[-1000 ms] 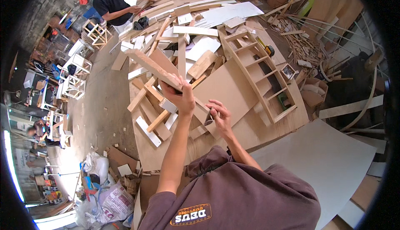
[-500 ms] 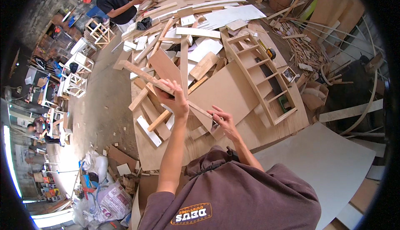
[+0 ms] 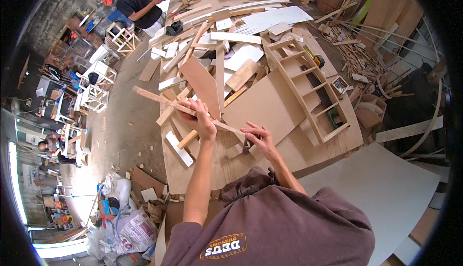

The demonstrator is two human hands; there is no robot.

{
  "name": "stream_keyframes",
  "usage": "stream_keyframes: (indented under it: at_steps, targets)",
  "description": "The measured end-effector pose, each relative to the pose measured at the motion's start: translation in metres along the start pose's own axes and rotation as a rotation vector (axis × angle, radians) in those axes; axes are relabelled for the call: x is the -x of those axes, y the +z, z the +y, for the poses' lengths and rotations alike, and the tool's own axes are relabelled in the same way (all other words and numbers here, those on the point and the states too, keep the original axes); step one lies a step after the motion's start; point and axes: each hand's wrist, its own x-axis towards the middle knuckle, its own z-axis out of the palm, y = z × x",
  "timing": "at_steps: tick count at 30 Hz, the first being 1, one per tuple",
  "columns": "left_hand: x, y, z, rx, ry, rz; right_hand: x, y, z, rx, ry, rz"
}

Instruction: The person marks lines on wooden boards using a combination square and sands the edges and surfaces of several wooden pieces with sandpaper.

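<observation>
My left hand (image 3: 202,121) grips a long, narrow light wooden strip (image 3: 154,97), tilted diagonally above the worktable (image 3: 337,144). My right hand (image 3: 261,139) holds a small, dark brown flexible piece (image 3: 247,145), perhaps sandpaper, against the strip's lower right end. Under and around my hands lie a large light-brown panel (image 3: 260,97), a tilted board (image 3: 200,83) and a white piece with holes (image 3: 178,149).
A slatted wooden frame (image 3: 333,133) lies at the right with a yellow tape measure (image 3: 319,60). Offcuts cover the table's far part. A person (image 3: 137,6) stands at the back left, another (image 3: 50,148) works at the left. Bags (image 3: 132,232) lie at lower left.
The wooden strip's far end has come down and left, lying flatter, with my left hand lower. My right hand has shifted slightly down along with the brown piece. The standing person's hands have moved.
</observation>
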Motion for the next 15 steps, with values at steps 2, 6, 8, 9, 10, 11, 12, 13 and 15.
stream_keyframes:
  at_steps: [2,6,8,9,10,11,12,13,15]
  targets:
    - [0.006,-0.002,0.001,-0.014,-0.006,0.023,-0.004,0.015,-0.030,0.048,-0.044,-0.004]
    - [0.009,-0.013,-0.001,-0.082,0.009,0.050,-0.004,0.016,-0.016,0.047,-0.042,-0.019]
    - [0.003,-0.026,-0.003,-0.061,0.034,0.104,-0.006,0.004,0.003,0.127,-0.021,-0.035]
    - [0.004,-0.036,-0.004,-0.076,0.017,0.141,-0.001,-0.005,0.022,0.331,-0.025,0.041]
    - [0.004,-0.042,-0.003,-0.088,0.004,0.177,0.007,-0.016,0.038,0.117,0.109,0.098]
    - [0.007,-0.041,0.001,-0.134,0.028,0.202,0.015,-0.030,0.053,-0.097,0.239,0.159]
    - [0.014,-0.045,-0.002,-0.154,-0.021,0.278,0.016,-0.036,0.059,-0.315,0.364,0.219]
    - [0.022,-0.058,-0.007,-0.186,-0.057,0.364,0.005,-0.034,0.053,-0.289,0.267,0.273]
    - [0.049,-0.090,-0.021,-0.248,-0.125,0.506,-0.002,-0.028,0.036,-0.231,0.105,0.399]
